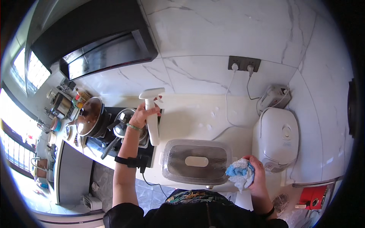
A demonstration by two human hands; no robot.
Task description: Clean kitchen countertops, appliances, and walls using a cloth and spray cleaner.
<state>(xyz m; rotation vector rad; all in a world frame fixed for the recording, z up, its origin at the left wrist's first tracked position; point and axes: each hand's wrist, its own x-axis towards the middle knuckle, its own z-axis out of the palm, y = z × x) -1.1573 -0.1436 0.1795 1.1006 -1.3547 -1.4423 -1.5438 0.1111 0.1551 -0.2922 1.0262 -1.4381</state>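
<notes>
My left hand [141,114] grips the neck of a white plastic spray bottle [152,125], held upright above the right edge of the black gas hob [99,146]. In my right hand [258,173] is a bunched blue and white cloth [241,173], beside the right end of a clear-lidded rectangular container [197,144]. Small whitish spots of foam or liquid [213,114] lie on the pale countertop [185,114] behind the container.
A white rice cooker [279,134] stands at the right, a grey appliance [274,97] behind it. Cords run from the wall sockets [244,63] over the counter. A lidded wok [90,116] and a lidded pan [124,129] sit on the hob, below a black range hood [94,37].
</notes>
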